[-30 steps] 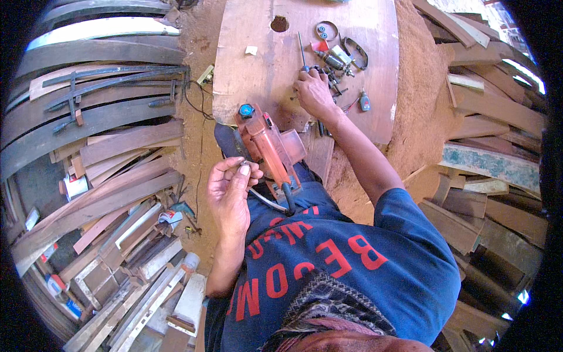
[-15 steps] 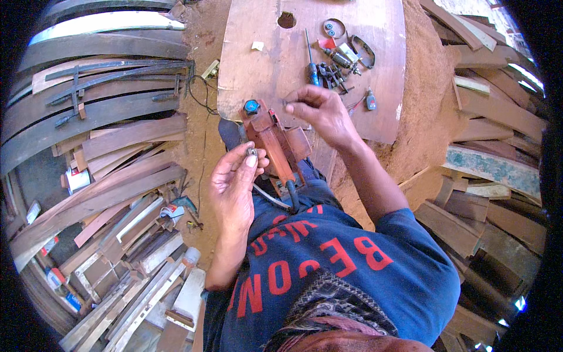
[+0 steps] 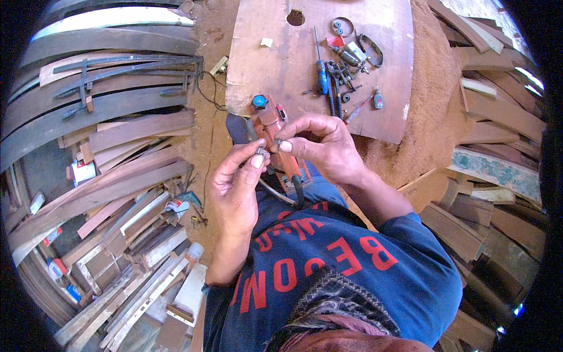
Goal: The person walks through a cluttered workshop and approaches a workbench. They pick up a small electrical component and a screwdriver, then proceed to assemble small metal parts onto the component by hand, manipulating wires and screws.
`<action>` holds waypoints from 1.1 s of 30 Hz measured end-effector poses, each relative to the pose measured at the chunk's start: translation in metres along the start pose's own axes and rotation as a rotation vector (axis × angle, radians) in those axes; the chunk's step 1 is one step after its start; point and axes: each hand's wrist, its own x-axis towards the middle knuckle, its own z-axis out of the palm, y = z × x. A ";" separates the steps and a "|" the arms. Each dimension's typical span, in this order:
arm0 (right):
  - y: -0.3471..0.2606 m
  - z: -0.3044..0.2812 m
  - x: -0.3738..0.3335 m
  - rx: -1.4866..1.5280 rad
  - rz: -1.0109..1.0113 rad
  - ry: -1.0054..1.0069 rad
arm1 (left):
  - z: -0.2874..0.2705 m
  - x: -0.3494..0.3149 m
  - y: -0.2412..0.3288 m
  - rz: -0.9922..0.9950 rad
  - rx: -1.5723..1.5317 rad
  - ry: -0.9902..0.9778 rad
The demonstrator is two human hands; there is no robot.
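Observation:
Between the thumb and fingers of my left hand (image 3: 236, 186) is a small grey metal part (image 3: 260, 151), whose exact kind is too small to tell. My right hand (image 3: 325, 149) pinches a tiny dark piece (image 3: 277, 141) at its fingertips, close beside the metal part. Whether the two pieces touch, I cannot tell. Beneath both hands, an orange power tool (image 3: 267, 112) rests on my lap, pointing away from me. It has a round blue-topped knob (image 3: 259, 102) at its far end and a black cord (image 3: 298, 190) at its near end. My right hand partly covers its body.
A wooden board (image 3: 252, 64) ahead carries a blue-handled screwdriver (image 3: 321, 76), dark metal parts (image 3: 342, 75), a black belt-like loop (image 3: 375, 50) and a small bottle (image 3: 377, 100). Stacked planks (image 3: 135, 126) line the left, more lumber (image 3: 495, 167) the right. Sawdust (image 3: 431, 88) covers the ground.
My right hand has come down and toward my left hand, bringing the tiny dark piece next to the metal part. My left hand keeps its pinch, almost in place.

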 end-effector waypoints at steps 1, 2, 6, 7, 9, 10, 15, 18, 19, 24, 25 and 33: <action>0.001 0.001 -0.001 -0.022 -0.028 -0.001 | -0.002 0.001 -0.001 0.031 0.053 -0.026; 0.002 0.002 -0.002 -0.045 -0.055 -0.003 | -0.003 0.001 -0.002 0.062 0.106 -0.049; 0.016 0.006 0.002 -0.003 -0.215 -0.029 | 0.004 -0.002 0.007 0.195 0.260 -0.054; 0.017 0.006 0.002 0.000 -0.225 -0.032 | 0.005 -0.002 0.008 0.228 0.291 -0.050; 0.019 0.007 0.003 -0.003 -0.246 -0.040 | 0.006 -0.002 0.011 0.295 0.379 -0.042; 0.020 0.007 0.003 -0.005 -0.257 -0.046 | 0.006 -0.002 0.012 0.330 0.439 -0.038; 0.025 0.008 0.005 0.044 -0.237 -0.048 | 0.007 -0.004 0.017 0.416 0.635 -0.048; 0.023 0.011 0.004 0.130 -0.212 -0.057 | 0.011 -0.005 0.023 0.423 0.698 -0.041; 0.025 0.011 0.006 0.127 -0.237 -0.062 | 0.011 -0.005 0.023 0.440 0.717 -0.041; 0.026 0.012 0.006 0.124 -0.234 -0.069 | 0.009 -0.005 0.022 0.443 0.722 -0.038; 0.028 0.011 0.007 0.115 -0.245 -0.075 | 0.009 -0.005 0.022 0.440 0.712 -0.036; 0.031 0.014 0.009 0.108 -0.225 -0.037 | 0.004 -0.002 0.014 0.417 0.535 -0.035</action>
